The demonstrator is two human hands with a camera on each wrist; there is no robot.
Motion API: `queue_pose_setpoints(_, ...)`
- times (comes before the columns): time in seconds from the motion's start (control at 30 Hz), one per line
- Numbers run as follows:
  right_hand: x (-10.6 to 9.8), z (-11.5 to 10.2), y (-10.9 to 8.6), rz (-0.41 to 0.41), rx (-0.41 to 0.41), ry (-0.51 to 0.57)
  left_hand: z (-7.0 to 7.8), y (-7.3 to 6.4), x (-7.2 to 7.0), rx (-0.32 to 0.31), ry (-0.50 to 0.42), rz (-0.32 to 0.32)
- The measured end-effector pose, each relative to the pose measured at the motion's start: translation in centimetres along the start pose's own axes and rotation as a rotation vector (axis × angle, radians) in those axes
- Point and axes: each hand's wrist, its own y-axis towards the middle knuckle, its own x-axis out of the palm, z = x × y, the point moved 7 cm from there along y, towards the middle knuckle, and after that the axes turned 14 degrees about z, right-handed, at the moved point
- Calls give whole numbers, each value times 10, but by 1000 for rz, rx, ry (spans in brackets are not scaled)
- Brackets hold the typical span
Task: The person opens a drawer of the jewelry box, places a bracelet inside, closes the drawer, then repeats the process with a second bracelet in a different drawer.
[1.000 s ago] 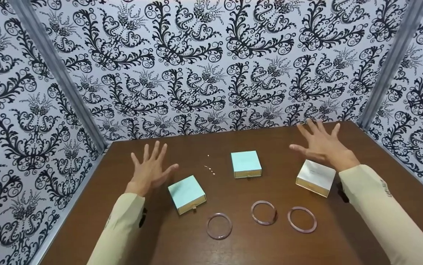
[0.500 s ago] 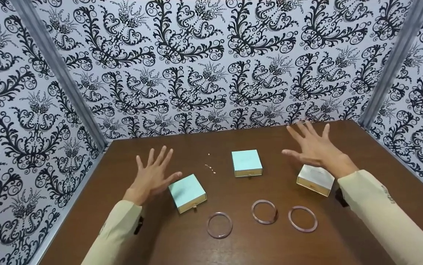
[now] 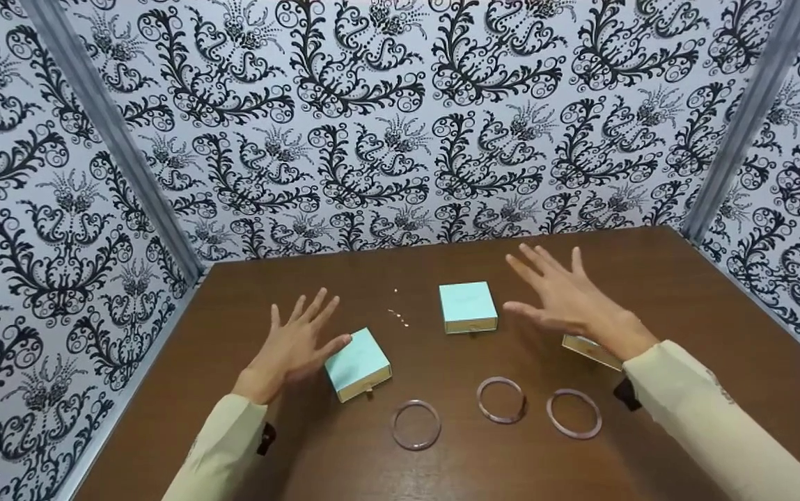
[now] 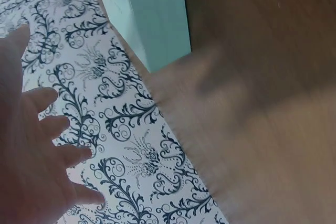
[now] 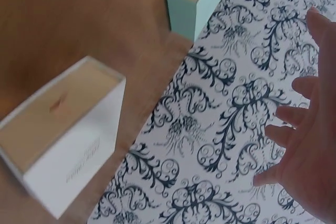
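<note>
My left hand [image 3: 288,351] hovers with fingers spread, its thumb overlapping a mint-green drawer box [image 3: 358,365] with a small pull tab. In the left wrist view that box [image 4: 152,19] stands apart from the fingers. A second mint-green box [image 3: 468,305] lies at mid-table, just left of my right thumb. My right hand [image 3: 567,299], fingers extended and holding nothing, hides most of a white box [image 3: 591,351]; the right wrist view shows this white box [image 5: 86,145] closed, with faint lettering. Nearer me are three pale purple bangles: left [image 3: 416,447], middle [image 3: 504,420] and right [image 3: 577,436].
Several tiny white bits [image 3: 400,318] are scattered between the two mint boxes. The brown table [image 3: 344,473] is bounded by patterned walls [image 3: 386,160] at the back and both sides. A dark strap [image 3: 626,395] shows under my right cuff.
Both hands have moved inward and a little toward me. The right hand now covers most of the white box, and the left thumb overlaps the left mint box. Boxes and bangles stay put.
</note>
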Motion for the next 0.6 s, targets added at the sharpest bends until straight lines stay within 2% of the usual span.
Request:
queue_pose_setpoints(0.23, 9, -15, -4, 40, -21, 32, 3, -8, 8, -13, -63, -1)
queue_pose_setpoints(0.47, 19, -32, -10, 71, -27, 119, -5, -18, 16, -133, -174, -32)
queue_pose_setpoints(0.6, 27, -44, -12, 87, -41, 160, -8, -20, 17, -162, -199, -19)
